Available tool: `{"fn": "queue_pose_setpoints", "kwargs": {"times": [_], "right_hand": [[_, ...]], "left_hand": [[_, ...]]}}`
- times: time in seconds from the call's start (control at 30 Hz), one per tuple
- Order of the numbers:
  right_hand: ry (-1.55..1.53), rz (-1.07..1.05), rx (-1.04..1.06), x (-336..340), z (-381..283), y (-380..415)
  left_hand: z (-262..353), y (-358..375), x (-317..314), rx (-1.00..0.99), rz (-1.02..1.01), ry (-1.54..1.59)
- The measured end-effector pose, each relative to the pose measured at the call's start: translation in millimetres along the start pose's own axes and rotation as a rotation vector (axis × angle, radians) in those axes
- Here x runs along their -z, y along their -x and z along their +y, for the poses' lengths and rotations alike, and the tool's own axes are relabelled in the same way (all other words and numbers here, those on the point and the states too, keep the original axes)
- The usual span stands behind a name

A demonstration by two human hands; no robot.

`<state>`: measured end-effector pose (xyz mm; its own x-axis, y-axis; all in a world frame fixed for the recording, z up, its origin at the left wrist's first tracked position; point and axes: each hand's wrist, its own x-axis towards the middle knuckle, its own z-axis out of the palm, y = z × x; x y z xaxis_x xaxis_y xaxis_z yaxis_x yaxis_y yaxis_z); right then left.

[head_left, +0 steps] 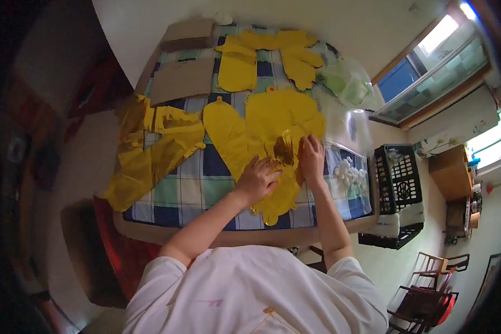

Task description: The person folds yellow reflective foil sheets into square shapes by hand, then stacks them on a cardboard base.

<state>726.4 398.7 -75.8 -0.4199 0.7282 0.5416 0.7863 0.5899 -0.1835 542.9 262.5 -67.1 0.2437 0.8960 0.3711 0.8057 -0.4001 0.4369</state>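
A large, flat yellow foil balloon [281,114] with small rounded tabs lies in front of me, its narrow end toward me. My left hand [258,179] rests on its lower left part, palm down with the fingers apart. At the balloon's right edge, my right hand [312,158] has its fingers bent and closed on the foil. Between the hands the foil is creased, with a dark, shiny fold. To the left lies crumpled gold foil [161,145]. Farther back is another flat yellow foil piece [237,69].
A blue, green and white checked cloth [192,192] covers the table. Brown cardboard pieces [181,80] lie at the back left. Clear plastic [348,131] and a white bundle [350,173] are on the right. Black crates [398,178] stand beside the table, with chairs [428,298] beyond.
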Motion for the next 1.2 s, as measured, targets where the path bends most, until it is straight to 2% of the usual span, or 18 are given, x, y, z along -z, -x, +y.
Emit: {"fn": "queue_pose_setpoints", "kwargs": {"times": [0.03, 0.17, 0.27, 0.37, 0.47, 0.57, 0.77, 0.87, 0.93, 1.03, 1.13, 1.2], "right_hand": [[-0.071, -0.147, -0.044, 7, -8, 3], [-0.209, -0.203, 0.2, 9, -19, 10], [-0.265, -0.3, 0.149, 6, -29, 11], [-0.279, -0.285, 0.129, 10, -33, 10], [-0.274, -0.268, 0.149, 13, -35, 10], [-0.29, -0.27, 0.139, 10, -33, 11], [-0.21, -0.265, 0.147, 4, -18, -3], [-0.249, -0.363, -0.178, -3, 18, -58], [-0.184, -0.154, -0.37, -26, 42, -94], [-0.133, -0.006, -0.591, -80, 93, -125], [-0.24, -0.14, -0.716, -112, 127, -142], [-0.077, -0.11, -0.598, -114, 130, -150]], "left_hand": [[0, 1, -1, -0.003, 0.002, 0.002], [1, 2, -4, 0.007, 0.027, 0.004], [3, 1, 1, -0.013, 0.057, 0.013], [0, 0, -2, -0.016, 0.051, 0.002], [-2, -14, 2, 0.076, 0.12, 0.106], [-2, -37, 6, 0.053, 0.218, 0.027], [-26, -35, -22, 0.024, 0.104, -0.074], [-25, -37, -20, 0.044, 0.032, -0.116], [-23, -36, -19, 0.055, 0.022, -0.109], [-24, -34, -24, 0.038, 0.037, -0.171], [-25, -32, -25, 0.028, 0.039, -0.2], [-27, -32, -26, 0.031, 0.047, -0.204]]}}
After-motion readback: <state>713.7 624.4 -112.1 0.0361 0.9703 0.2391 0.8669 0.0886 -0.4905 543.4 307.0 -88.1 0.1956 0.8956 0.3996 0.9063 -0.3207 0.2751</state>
